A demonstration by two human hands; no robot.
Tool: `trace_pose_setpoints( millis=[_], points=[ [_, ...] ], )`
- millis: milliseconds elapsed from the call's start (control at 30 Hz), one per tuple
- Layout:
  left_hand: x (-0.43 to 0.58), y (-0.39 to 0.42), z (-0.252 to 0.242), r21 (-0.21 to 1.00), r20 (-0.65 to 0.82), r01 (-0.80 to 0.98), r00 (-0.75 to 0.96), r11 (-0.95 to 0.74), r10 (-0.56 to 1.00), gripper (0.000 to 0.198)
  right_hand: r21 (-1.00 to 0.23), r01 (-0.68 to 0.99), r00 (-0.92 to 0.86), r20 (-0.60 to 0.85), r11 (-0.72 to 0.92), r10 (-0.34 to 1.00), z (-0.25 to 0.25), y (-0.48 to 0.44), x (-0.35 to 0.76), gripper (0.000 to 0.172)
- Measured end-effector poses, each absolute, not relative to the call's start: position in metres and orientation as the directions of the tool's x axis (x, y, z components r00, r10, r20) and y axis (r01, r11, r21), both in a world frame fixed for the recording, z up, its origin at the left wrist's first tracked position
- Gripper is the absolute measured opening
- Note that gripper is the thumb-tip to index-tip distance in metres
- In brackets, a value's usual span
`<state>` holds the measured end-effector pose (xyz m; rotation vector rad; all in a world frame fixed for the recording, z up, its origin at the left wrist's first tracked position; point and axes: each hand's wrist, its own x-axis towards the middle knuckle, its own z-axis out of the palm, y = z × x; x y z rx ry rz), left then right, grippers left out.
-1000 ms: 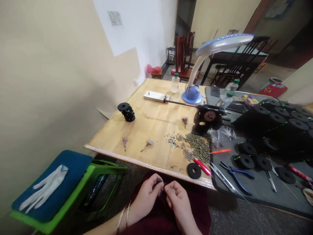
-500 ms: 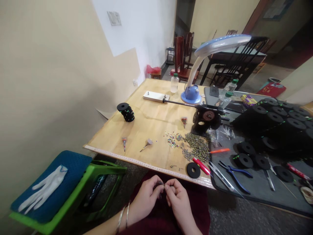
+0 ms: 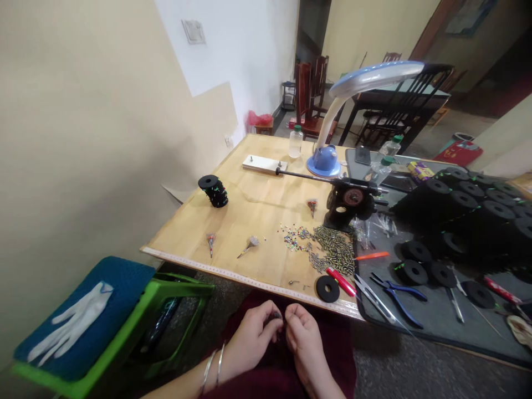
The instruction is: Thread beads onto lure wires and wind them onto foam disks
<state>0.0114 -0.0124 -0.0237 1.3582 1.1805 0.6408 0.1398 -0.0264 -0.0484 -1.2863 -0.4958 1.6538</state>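
Over my lap, just below the table's near edge, my left hand (image 3: 258,331) and my right hand (image 3: 302,339) are close together, fingertips nearly meeting. The left fingers pinch something small and dark, too small to name. Thumb and fingers of the right hand are closed together; whatever is in them is hidden. On the table ahead lie a black foam ring (image 3: 327,288), a red-handled tool (image 3: 341,281) and a tiny metal piece (image 3: 293,282). Beyond them spreads a heap of small metal barrel-like pieces (image 3: 334,246) beside scattered coloured beads (image 3: 293,238).
A hand-cranked winder (image 3: 353,199) stands behind the heap, near a blue lamp (image 3: 324,160). On the grey mat (image 3: 440,338) are scissors (image 3: 376,299), blue pliers (image 3: 401,299) and stacked foam spools (image 3: 461,216). Left is a green stool (image 3: 95,354) with a white glove (image 3: 72,321).
The fingertips of my hands have drawn slightly apart, with my right hand shifting a little right and its fingers curling more. The things on the table stay where they were.
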Motion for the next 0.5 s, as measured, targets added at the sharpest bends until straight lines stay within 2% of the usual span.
trace_pose_setpoints(
  millis=[133, 400, 500],
  points=[
    [0.0108, -0.0116, -0.021, 0.95, -0.281, 0.229, 0.343, 0.21, 0.897, 0.013, -0.747, -0.486, -0.004, -0.518, -0.455, 0.855, -0.0502, -0.0273, 0.1427, 0.035],
    [0.01, -0.0101, -0.0171, 0.961, -0.272, 0.145, 0.37, 0.234, 0.888, 0.011, -0.794, -0.433, 0.02, -0.482, -0.427, 0.876, -0.0485, -0.029, 0.145, 0.042],
    [0.0109, -0.0096, -0.0169, 0.961, -0.277, 0.116, 0.375, 0.252, 0.885, 0.019, -0.795, -0.428, 0.012, -0.48, -0.429, 0.877, -0.0466, -0.0291, 0.1456, 0.042]
  ],
)
